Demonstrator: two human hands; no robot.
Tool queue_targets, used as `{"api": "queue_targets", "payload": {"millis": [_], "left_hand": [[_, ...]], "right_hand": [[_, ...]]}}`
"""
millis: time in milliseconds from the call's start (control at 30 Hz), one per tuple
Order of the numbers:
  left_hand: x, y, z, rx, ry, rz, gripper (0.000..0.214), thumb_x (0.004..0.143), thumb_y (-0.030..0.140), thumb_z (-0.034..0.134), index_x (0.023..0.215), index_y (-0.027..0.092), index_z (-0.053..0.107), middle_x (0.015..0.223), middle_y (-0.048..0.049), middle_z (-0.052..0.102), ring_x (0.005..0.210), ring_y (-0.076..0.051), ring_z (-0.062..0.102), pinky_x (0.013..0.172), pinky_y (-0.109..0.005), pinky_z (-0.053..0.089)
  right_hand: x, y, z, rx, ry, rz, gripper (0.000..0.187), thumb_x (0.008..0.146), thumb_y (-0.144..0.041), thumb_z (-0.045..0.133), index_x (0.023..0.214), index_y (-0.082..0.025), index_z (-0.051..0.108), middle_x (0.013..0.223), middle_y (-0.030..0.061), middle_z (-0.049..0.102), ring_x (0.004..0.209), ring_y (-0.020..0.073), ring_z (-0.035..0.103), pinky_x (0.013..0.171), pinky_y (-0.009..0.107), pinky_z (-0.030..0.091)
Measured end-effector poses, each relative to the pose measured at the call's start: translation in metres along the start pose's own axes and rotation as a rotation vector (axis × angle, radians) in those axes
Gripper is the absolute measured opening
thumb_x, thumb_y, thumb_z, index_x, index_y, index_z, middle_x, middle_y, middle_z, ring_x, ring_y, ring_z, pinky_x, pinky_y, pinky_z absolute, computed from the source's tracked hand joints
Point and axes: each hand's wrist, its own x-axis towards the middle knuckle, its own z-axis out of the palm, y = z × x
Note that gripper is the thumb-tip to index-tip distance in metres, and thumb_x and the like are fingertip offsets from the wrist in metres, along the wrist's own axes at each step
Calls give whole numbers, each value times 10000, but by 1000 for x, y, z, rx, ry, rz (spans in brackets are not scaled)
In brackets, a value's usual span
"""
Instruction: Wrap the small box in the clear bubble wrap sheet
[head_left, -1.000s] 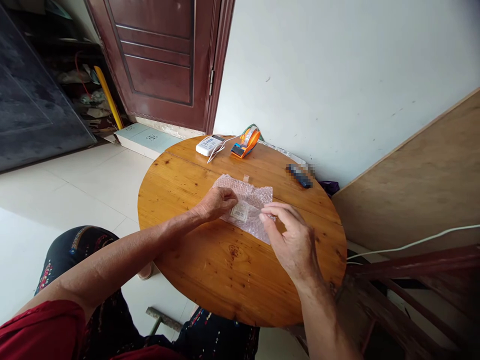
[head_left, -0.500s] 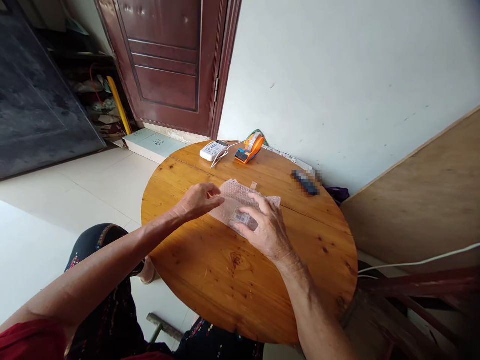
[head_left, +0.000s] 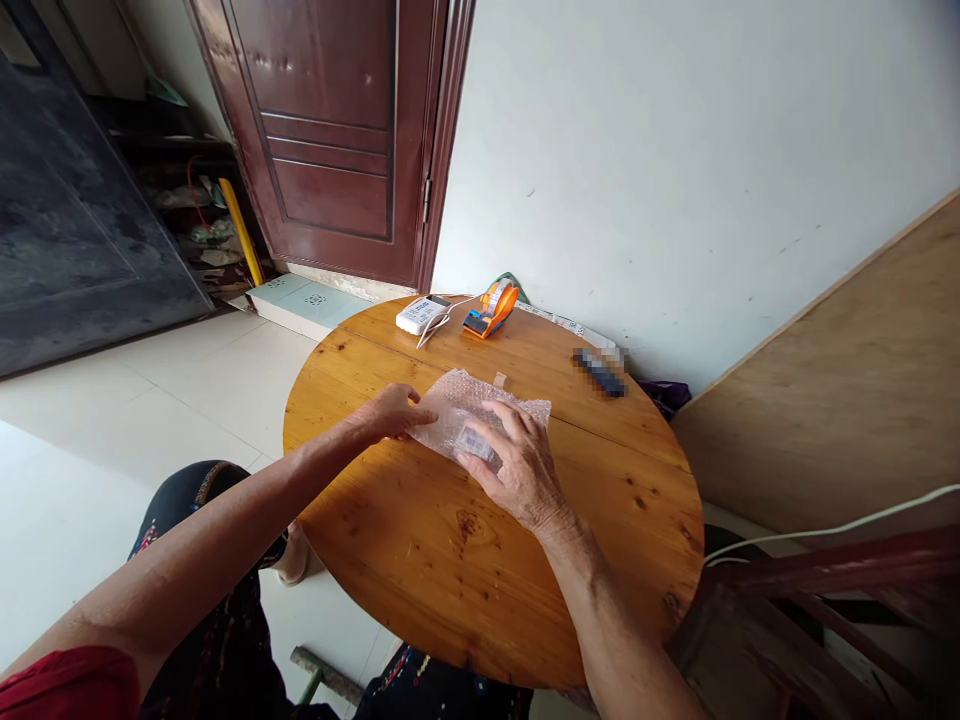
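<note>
A sheet of clear bubble wrap (head_left: 444, 392) lies on the round wooden table (head_left: 360, 520). On it sits a small clear-wrapped item (head_left: 474, 443) with a pale printed label. My left hand (head_left: 396, 411) is at the left corner of the wrap, its thumb reaching over the edge and apart from the bent index finger. Its other fingers are partly hidden. My right hand (head_left: 519, 462) arches over the right side of the sheet, fingers spread, with thumb and index on either side of the labelled item. Whether they press on the item, I cannot tell.
Toward the back of the table are a white box-shaped device (head_left: 424, 315) with a cable and an orange tape dispenser (head_left: 491, 308). A blurred dark object (head_left: 600, 373) lies at the right. A white wall (head_left: 637, 180) stands close behind.
My left hand has come down from above the wrap to its left corner. My right hand has lowered slightly over the labelled item. The camera view has shifted a little.
</note>
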Motion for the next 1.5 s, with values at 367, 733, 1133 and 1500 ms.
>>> {"api": "queue_targets", "payload": {"millis": [367,733,1133,1500], "left_hand": [[-9,19,34,128,221,355,80,671,166,554,599,150,584,527,50,461,529,-93,406,507,-211,281],[-35,35,42,-38,-12,353,187,687,182,530,771,132,690,569,44,475,562,-106,419,517,-221,304],[-33,30,50,678,159,631,188,813,251,545,839,196,723,913,-94,649,895,-248,607,798,-347,469],[-48,16,66,588,170,489,247,889,333,515,1057,189,625,1042,-103,609,841,-224,657,728,-313,521]], "right_hand": [[1,6,4,22,-8,-2,316,881,-415,600,1129,-231,673,1351,124,528,1301,310,442,1080,490,372],[1,17,3,343,20,130,345,836,-492,639,1051,-236,720,1314,120,577,1234,284,536,1041,448,416],[-19,57,-32,470,14,760,361,754,-522,625,898,-198,693,805,43,712,752,206,640,689,319,485],[-46,40,-25,222,-79,830,673,765,-610,601,1250,-144,570,782,55,714,755,248,688,674,350,487]]}}
